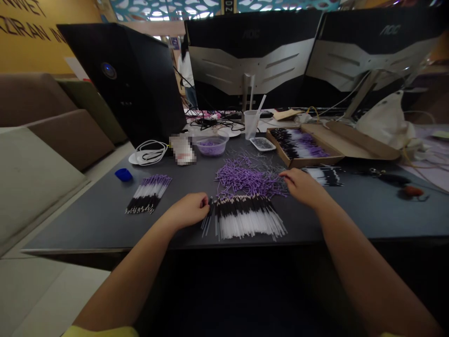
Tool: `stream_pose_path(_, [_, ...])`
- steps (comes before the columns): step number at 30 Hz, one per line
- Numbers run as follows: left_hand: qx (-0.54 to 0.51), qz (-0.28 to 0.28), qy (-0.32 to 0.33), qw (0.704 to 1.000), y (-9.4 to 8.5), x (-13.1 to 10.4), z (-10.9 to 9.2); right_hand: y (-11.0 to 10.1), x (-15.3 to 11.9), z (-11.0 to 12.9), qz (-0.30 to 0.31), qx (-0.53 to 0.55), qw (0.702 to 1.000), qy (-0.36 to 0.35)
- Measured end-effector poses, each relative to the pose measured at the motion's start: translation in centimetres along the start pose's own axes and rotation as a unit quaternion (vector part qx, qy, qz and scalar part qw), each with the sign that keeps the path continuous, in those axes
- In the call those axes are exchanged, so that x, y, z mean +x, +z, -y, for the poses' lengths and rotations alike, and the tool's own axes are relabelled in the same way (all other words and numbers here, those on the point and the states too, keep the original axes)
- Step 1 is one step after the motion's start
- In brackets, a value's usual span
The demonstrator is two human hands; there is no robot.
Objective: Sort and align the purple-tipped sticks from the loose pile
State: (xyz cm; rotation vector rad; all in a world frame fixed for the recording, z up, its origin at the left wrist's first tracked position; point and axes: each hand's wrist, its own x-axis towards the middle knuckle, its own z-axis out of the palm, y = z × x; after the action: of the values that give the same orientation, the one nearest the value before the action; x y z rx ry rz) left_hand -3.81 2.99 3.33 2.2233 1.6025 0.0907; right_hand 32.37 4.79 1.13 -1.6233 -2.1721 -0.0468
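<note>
Head view: row of black-and-white sticks (pixel 249 217) near desk's (pixel 393 217) front edge, black ends pointing away from person, long axes roughly front to back. Left hand (pixel 191 208) curled at row's left end; right hand (pixel 300 185) behind right end, fingertips drawn together by purple pieces (pixel 242 175). Cannot tell whether either grips anything.

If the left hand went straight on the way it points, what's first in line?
For the left hand, likely the few loose sticks right beside it, at the left end of the black-and-white row; depth and contact are unclear.
</note>
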Motion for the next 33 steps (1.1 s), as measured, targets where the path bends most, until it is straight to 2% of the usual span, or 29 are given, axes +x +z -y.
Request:
stream_pose_path(5, [-0.005, -0.007, -0.006, 1.000, 0.1, 0.1, 0.0, -0.1, -0.1, 0.7, -0.006, 0.033, 0.999, -0.014])
stream_pose_path(12, [0.057, -0.013, -0.056, 0.997, -0.1, 0.1, -0.2, -1.0, -0.5, 2.6, -0.111, 0.137, 0.984, 0.001])
stream_pose_path(16, [0.123, -0.041, -0.097, 0.987, -0.5, -0.1, -0.3, -1.0, -0.5, 2.9, -0.103, 0.227, 0.967, 0.053])
stream_pose_path(20, [0.125, -0.021, -0.093, 0.987, -0.6, -0.2, -0.3, -0.9, -0.4, 2.9, -0.097, 0.273, 0.954, 0.077])
stream_pose_path(23, [0.129, -0.006, -0.088, 0.988, -0.6, -0.4, -0.4, -0.8, -0.4, 2.9, -0.090, 0.272, 0.955, 0.078])
stream_pose_path(33, [0.134, -0.015, -0.084, 0.987, -0.5, -1.0, -1.3, -0.3, -0.5, 2.8, -0.091, 0.232, 0.966, 0.063])
